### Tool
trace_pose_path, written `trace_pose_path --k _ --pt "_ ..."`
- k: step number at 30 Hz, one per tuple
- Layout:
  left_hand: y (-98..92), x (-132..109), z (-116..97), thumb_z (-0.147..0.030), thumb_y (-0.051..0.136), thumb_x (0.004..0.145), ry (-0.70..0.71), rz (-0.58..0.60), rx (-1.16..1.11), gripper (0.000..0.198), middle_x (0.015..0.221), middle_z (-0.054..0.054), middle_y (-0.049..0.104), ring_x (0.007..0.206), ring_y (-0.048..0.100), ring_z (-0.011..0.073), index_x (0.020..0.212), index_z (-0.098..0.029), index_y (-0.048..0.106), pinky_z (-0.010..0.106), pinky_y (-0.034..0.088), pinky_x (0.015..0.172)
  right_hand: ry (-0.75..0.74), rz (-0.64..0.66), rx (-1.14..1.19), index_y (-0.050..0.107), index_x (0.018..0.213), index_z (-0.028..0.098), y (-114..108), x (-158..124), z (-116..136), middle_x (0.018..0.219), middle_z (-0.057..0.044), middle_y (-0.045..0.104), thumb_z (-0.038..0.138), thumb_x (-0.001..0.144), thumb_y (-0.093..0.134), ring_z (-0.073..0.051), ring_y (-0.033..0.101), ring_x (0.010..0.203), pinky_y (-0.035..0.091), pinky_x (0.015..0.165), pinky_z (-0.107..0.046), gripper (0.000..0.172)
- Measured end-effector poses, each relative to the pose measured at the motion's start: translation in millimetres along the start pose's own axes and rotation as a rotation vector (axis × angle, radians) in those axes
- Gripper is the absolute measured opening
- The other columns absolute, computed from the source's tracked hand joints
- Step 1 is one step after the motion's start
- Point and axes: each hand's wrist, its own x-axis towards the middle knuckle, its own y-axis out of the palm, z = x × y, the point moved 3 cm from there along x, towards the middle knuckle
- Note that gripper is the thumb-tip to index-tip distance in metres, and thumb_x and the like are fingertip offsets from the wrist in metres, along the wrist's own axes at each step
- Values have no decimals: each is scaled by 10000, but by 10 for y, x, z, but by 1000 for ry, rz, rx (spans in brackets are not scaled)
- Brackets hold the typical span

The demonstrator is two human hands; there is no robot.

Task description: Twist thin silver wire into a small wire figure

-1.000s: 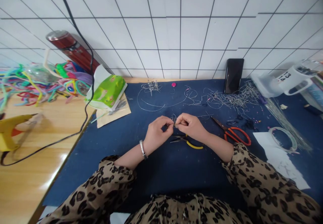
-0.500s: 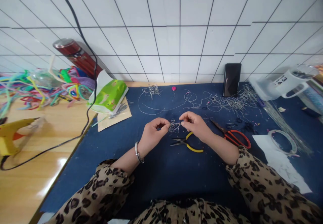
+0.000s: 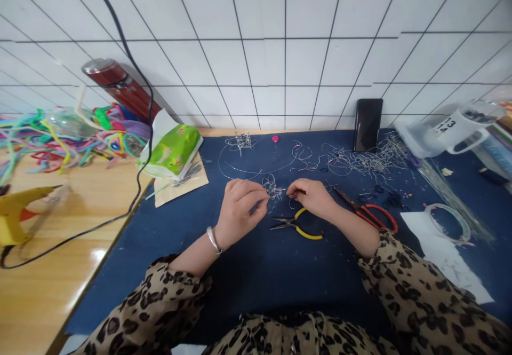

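Between my hands is a small tangled piece of bent silvery wire [image 3: 273, 188]. My left hand [image 3: 242, 205] is at its left side, thumb and index finger pinched at the wire's edge. From the right, my right hand [image 3: 310, 197] closes its fingertips on a thin end of the same wirework; a loose strand curls below them. Just under the hands lie pliers with yellow handles [image 3: 308, 233], jaws pointing left. Red-handled scissors [image 3: 378, 216] rest beside my right forearm, partly hidden by it.
At the back are another wire piece [image 3: 243, 142], a pink bead [image 3: 275, 139], a heap of wire [image 3: 372, 157] and a phone [image 3: 368, 125] against the wall. Left lie a tissue pack [image 3: 174, 152], a glue gun [image 3: 20, 211] and its black cord. A mug [image 3: 460, 131] stands right.
My left hand has turned over, its back now raised and fingers bent downward. My right fingers have lowered and curled slightly. The wirework shows more openly between them.
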Motion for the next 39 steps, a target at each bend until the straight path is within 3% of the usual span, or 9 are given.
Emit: trace_pose_path --k 6,11,13,16,25,28,32,39 --pt "70 13 48 -142 560 762 -312 121 -228 85 864 45 633 854 570 169 779 -186 631 326 425 828 23 -32 15 674 745 194 -35 3 38 804 -9 668 13 670 456 -144 603 758 455 722 -283 293" --pt "150 -37 108 -206 558 785 -483 141 -421 69 824 28 615 767 563 138 772 -176 619 274 441 742 227 23 538 599 741 156 7 -29 68 663 -5 600 102 686 468 -123 591 612 489 602 -260 152" --pt "179 -64 126 -227 569 786 -535 148 -465 76 808 25 612 738 554 130 781 -171 620 259 441 708 236 76 720 577 752 152 36 -51 126 665 -3 579 139 704 482 -110 570 587 488 577 -252 107" --pt "206 -90 128 -251 585 779 -591 143 -524 93 799 26 609 724 544 125 783 -168 625 244 437 677 215 122 806 558 767 156 63 -81 220 650 9 548 190 730 509 -90 516 535 460 535 -238 70" --pt "234 -115 76 -235 595 767 -678 171 -690 80 772 19 587 702 520 116 772 -161 626 237 424 670 92 -62 196 615 830 187 12 -113 349 527 74 375 261 762 575 -66 340 488 291 504 -207 108" --pt "237 -115 55 -228 597 764 -657 179 -703 75 791 25 584 724 520 119 752 -159 623 240 422 689 57 -51 98 622 876 210 68 -121 343 508 85 337 258 752 602 -66 333 479 288 523 -212 134" --pt "253 -120 35 -240 589 775 -636 201 -719 88 802 32 587 735 527 124 766 -160 624 245 432 695 -10 -82 -5 635 805 209 106 -126 356 547 63 408 264 751 616 -77 381 525 294 554 -217 80" --pt "287 -127 30 -199 645 728 -543 231 -725 154 883 49 591 817 565 143 872 -157 608 283 464 780 -21 -95 35 635 778 196 88 -128 357 601 41 456 252 775 591 -90 429 574 317 570 -219 71"
